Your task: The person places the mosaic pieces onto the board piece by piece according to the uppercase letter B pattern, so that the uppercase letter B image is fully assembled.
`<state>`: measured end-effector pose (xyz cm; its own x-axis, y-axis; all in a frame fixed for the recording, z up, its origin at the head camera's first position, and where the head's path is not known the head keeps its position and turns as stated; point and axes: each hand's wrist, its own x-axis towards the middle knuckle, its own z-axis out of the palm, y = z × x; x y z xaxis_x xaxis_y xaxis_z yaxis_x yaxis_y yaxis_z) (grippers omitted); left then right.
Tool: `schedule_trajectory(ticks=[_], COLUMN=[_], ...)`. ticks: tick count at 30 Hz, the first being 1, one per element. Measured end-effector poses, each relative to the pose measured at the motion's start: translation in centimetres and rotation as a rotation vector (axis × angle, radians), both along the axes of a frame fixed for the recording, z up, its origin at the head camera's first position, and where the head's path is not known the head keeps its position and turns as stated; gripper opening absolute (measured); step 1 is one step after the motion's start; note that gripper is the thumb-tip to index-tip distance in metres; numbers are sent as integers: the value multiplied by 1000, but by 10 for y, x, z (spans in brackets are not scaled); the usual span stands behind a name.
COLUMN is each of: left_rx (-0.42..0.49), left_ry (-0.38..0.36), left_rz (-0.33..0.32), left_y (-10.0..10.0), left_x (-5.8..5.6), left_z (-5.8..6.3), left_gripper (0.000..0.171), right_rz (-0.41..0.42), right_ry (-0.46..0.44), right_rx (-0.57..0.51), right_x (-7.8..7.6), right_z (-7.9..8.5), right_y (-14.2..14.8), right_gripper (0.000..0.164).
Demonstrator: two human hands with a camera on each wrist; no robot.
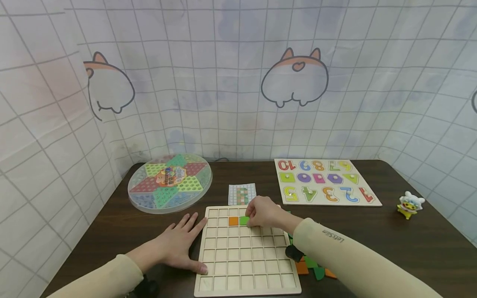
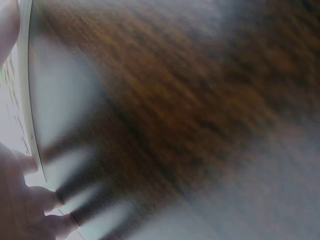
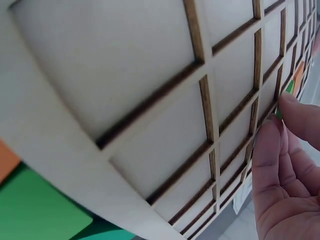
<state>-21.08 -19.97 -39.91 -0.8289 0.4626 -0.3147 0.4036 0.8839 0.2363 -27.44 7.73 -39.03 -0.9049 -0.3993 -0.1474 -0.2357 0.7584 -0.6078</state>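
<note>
A pale wooden grid board (image 1: 234,254) lies flat on the dark table. My left hand (image 1: 179,244) is spread along its left side, with the thumb on the lower left edge and the fingertips by the upper left edge. Thumb and fingers of my right hand (image 1: 262,212) pinch a green square tile (image 1: 244,220) at a cell in the board's second row. Just left of that tile, an orange square tile (image 1: 233,221) sits in its cell. In the right wrist view, my hand (image 3: 287,160) partly hides the green tile (image 3: 289,87).
Loose green and orange pieces (image 1: 310,262) lie by the board's right edge, partly under my right forearm. Behind the board is a pattern card (image 1: 235,194). A round Chinese checkers board (image 1: 170,182), a number puzzle (image 1: 324,182) and a small figurine (image 1: 409,205) stand farther out.
</note>
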Motion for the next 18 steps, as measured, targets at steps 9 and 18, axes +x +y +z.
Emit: schedule_trajectory(ticks=[9,18], left_rx=[-5,-5], left_ry=[-1,-1], left_rz=[-3,-5], left_y=[0,0], left_x=[0,-2], left_z=[0,-2], left_gripper=[126,126], right_rz=[8,-43], right_ry=[37,62], right_rx=[10,-3], right_x=[1,2], right_z=[-1,-4], right_y=[-2,-5], right_gripper=[9,7])
